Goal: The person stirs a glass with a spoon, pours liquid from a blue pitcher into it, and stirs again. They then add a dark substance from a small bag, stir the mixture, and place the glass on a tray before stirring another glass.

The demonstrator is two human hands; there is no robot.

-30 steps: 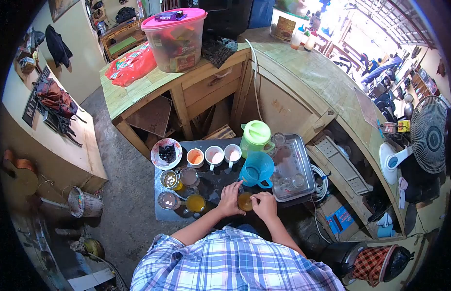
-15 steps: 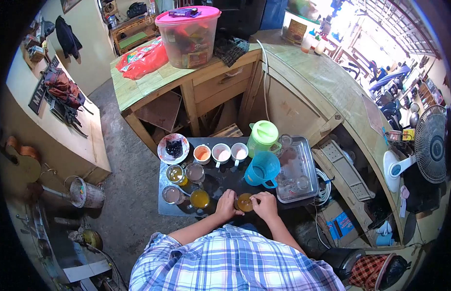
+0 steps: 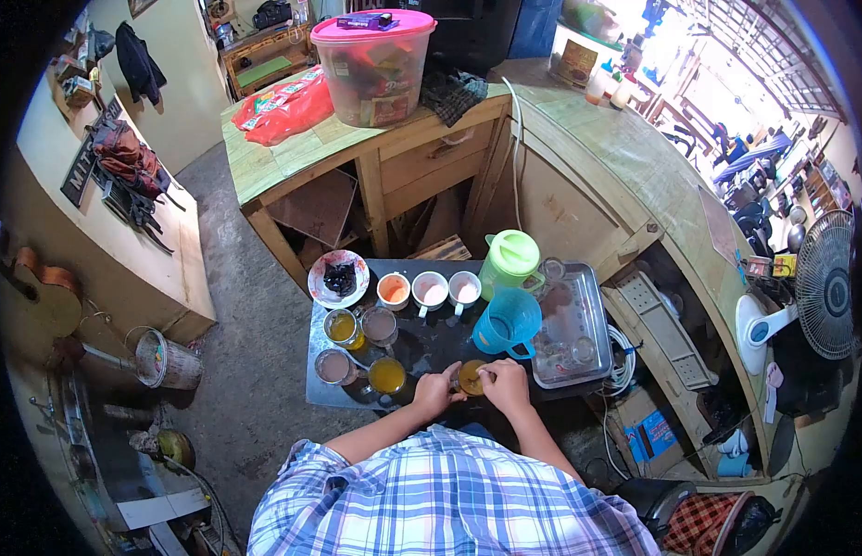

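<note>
At the front edge of the dark table, my left hand (image 3: 435, 390) holds the side of a glass of amber drink (image 3: 471, 378). My right hand (image 3: 505, 385) is closed at the rim on the other side of this glass; whatever its fingertips pinch is too small to make out. To the left stand a mug of yellow drink (image 3: 387, 375) and a glass of greyish drink (image 3: 334, 367). Behind them are another yellow glass (image 3: 344, 328) and a second greyish one (image 3: 380, 326). Three white cups stand farther back, one with orange contents (image 3: 394, 290).
A blue pitcher (image 3: 507, 322) and a green lidded pitcher (image 3: 510, 263) stand beside a metal tray (image 3: 593, 371) with glasses. A plate (image 3: 356, 294) holds dark pieces at the back left. Beyond is a wooden counter (image 3: 579, 120) with a pink-lidded tub (image 3: 372, 83).
The view has shifted slightly, so most things appear a little farther right. My right fingers have moved slightly at the glass rim; both hands stay at the same glass.
</note>
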